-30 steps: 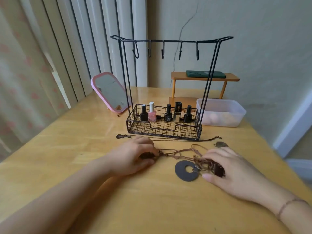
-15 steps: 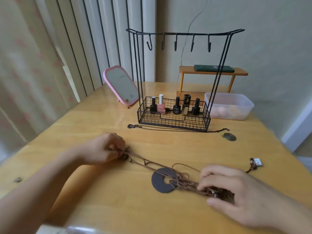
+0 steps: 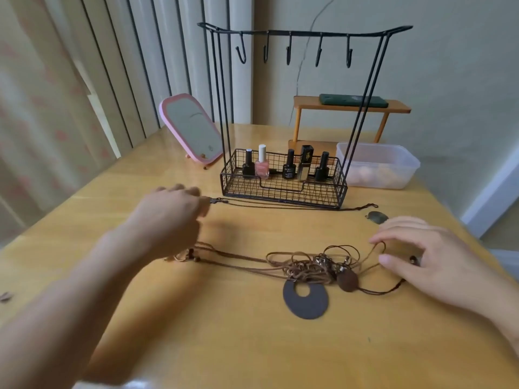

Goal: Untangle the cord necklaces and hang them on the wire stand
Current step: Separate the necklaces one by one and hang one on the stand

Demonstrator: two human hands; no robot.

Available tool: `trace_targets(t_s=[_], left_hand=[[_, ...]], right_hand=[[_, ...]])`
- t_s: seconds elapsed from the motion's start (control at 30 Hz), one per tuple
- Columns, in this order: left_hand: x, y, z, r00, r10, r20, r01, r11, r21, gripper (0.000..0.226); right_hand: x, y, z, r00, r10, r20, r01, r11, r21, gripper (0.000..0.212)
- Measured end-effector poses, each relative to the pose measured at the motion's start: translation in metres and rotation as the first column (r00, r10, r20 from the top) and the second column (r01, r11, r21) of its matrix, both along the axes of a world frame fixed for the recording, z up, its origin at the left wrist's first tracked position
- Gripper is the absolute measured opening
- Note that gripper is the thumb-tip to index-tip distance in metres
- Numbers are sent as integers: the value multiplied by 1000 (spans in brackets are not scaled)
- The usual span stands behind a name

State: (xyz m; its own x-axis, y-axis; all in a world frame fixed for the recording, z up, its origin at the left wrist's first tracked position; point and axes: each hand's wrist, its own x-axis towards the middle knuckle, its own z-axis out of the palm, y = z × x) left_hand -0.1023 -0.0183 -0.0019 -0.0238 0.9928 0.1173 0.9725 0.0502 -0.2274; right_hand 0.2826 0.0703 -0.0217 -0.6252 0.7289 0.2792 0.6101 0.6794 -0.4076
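A tangle of brown cord necklaces (image 3: pixel 309 265) lies on the wooden table (image 3: pixel 252 346), with a dark ring-shaped pendant (image 3: pixel 306 303) and a brown oval pendant (image 3: pixel 347 279) at its near side. Its cords stretch left to a beaded end (image 3: pixel 186 255). My left hand (image 3: pixel 171 217), blurred, hovers above that end, its fingers reaching toward the tip of a thin dark chain (image 3: pixel 280 204). My right hand (image 3: pixel 421 254) rests right of the tangle, fingers spread, the index tip touching a cord loop. The black wire stand (image 3: pixel 306 32) has several bare hooks.
The stand's basket (image 3: pixel 283 189) holds several nail polish bottles. A pink mirror (image 3: pixel 191 130) stands at its left, a plastic tub (image 3: pixel 379 167) at its right and a small wooden shelf (image 3: pixel 351 106) behind. A metal oval pendant (image 3: pixel 377 217) lies near my right hand.
My left hand has let go of the cords' beaded end and moved up toward the thin chain. My right hand has come off the tangle and shifted right, uncovering the brown oval pendant.
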Motion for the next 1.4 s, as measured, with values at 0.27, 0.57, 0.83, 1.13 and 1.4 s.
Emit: trace_targets(t_s=[0.27, 0.57, 0.83, 1.13, 1.4], left_hand=[[110, 24, -7, 722, -437, 537, 556, 828, -74, 44], [94, 29, -38, 592, -406, 696, 420, 893, 162, 3], [92, 29, -34, 400, -273, 875, 288, 944, 163, 21], [83, 30, -35, 565, -301, 769, 327, 936, 126, 37], [77, 33, -33, 94, -122, 988, 318, 944, 86, 42]], right_hand=[[28, -7, -15, 893, 97, 439, -35, 989, -146, 80], [44, -8, -19, 989, -121, 84, 119, 993, 22, 36], [52, -4, -4, 968, -252, 14, 251, 955, -155, 30], [-27, 4, 30, 823, -7, 567, 112, 982, -150, 34], [-52, -3, -5, 945, 109, 309, -67, 987, -145, 21]])
